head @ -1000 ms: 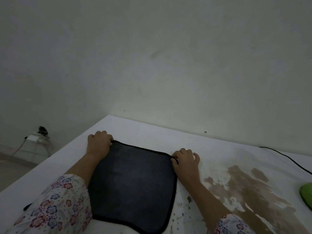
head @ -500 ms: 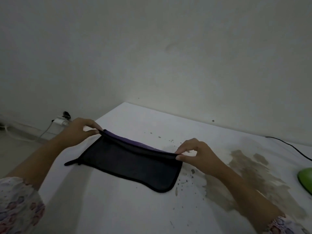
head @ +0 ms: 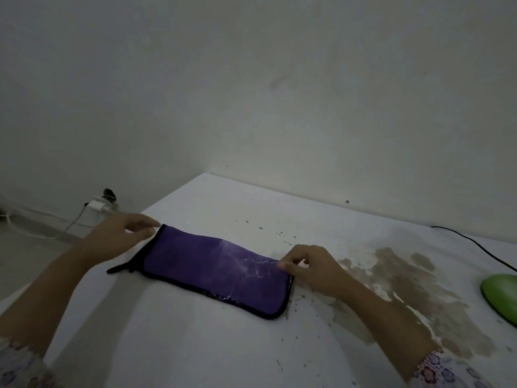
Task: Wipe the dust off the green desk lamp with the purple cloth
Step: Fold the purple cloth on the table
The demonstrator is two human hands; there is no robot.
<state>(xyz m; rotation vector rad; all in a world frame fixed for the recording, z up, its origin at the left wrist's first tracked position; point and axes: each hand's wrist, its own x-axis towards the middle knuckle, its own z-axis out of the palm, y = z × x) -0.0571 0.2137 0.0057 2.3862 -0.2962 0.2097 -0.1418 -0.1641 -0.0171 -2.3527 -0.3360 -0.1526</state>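
While it lies folded in half on the white table [head: 223,345], the purple cloth [head: 212,271] shows its purple face upward, a long strip bound in black edging, with a short black loop sticking out at its left end. It sits toward the table's left edge, about midway between the far edge at the wall and the near edge. Pale, thread-like streaks and a whitish smear mark its right half, and a few more light streaks run along its near hem.

The left hand [head: 117,239] is at the cloth's far left corner, fingers extended and loosely spread, thumb and fingertips just at the fold; whether they touch the fabric I cannot tell. The right hand [head: 313,268] has its fingers curled and pinches the far right corner of the cloth between thumb and fingertips. Both forearms end in floral-print sleeves at the near edge.

The green desk lamp [head: 500,298] shows only as a rounded green part at the table's right edge, well apart from the cloth. A black cable [head: 475,245] runs along the table toward it from the far edge. A brown stain [head: 405,278] spreads over the table between the right hand and the lamp, and dark specks are scattered around the cloth's right end. No container is in view.
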